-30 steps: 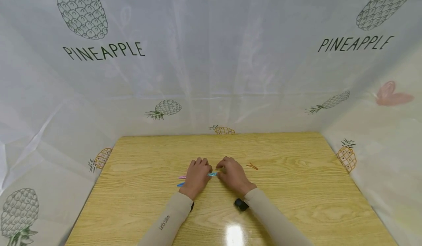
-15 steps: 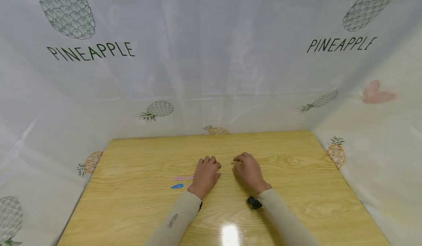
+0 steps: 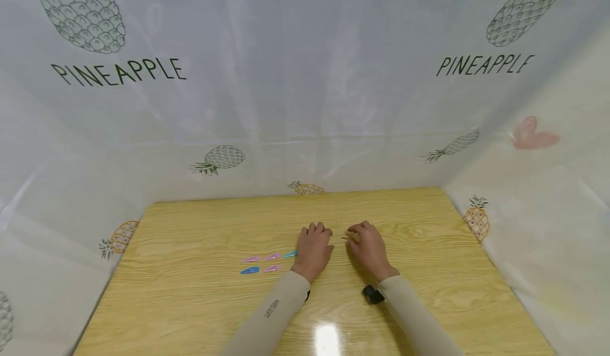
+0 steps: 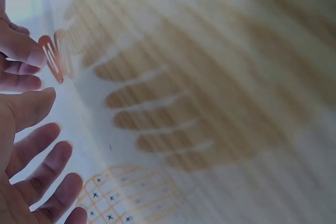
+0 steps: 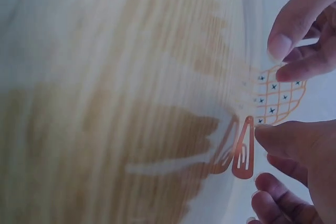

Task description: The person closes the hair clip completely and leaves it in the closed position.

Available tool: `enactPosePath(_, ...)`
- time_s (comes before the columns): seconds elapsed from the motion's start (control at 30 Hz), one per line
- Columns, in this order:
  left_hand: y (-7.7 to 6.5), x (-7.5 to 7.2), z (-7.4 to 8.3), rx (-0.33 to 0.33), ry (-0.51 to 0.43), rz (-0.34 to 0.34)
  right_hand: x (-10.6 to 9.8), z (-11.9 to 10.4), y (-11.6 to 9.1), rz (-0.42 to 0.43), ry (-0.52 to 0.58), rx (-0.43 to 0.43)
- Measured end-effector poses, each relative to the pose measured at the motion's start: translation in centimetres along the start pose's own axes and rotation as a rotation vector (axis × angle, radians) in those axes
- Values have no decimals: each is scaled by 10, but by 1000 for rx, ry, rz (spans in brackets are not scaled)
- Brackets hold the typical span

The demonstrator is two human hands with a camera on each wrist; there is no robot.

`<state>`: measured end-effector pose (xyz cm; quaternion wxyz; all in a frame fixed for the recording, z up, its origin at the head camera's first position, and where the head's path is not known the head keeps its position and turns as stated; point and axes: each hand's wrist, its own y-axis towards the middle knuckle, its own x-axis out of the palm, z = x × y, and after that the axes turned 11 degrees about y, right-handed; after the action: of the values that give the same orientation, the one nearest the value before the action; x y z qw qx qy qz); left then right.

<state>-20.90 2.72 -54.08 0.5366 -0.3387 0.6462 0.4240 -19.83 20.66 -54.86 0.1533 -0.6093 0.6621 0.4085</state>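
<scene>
My right hand (image 3: pixel 369 251) pinches an orange snap hair clip (image 5: pixel 244 153) between thumb and fingers, just over the table in the head view. The clip also shows at the right fingertips in the left wrist view, its narrow end in the fingers in the right wrist view. My left hand (image 3: pixel 313 251) is beside it on the left, fingers spread and loosely bent, holding nothing. Left of that hand lie a teal hair clip (image 3: pixel 290 254), partly covered by it, pink clips (image 3: pixel 272 257) and a blue clip (image 3: pixel 250 270), in two rows.
The wooden table (image 3: pixel 214 303) ends at a white sheet (image 3: pixel 305 112) printed with pineapples, which rises behind and at both sides. A black device (image 3: pixel 373 294) sits at the right wrist. Light glares off the table near the front.
The teal clip, earlier between both hands, now lies on the table beside the pink ones. My right hand has picked up the orange clip. The head view has turned slightly right.
</scene>
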Motion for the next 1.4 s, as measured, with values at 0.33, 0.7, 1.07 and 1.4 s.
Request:
enactPosePath(0.33, 6, 0, 6, -20, -13, -34, 2, 3, -1, -9, -47, 51)
enactPosePath(0.7, 15, 2, 15, -12, -6, -95, 7, 1, 1, -42, -49, 140)
enactPosePath(1.07, 6, 3, 16, 3, -16, -67, 10, -3, -3, -61, -40, 118)
enactPosePath(1.4, -18, 1, -8, -24, -31, 86, 14, -29, -8, -113, 72, 64)
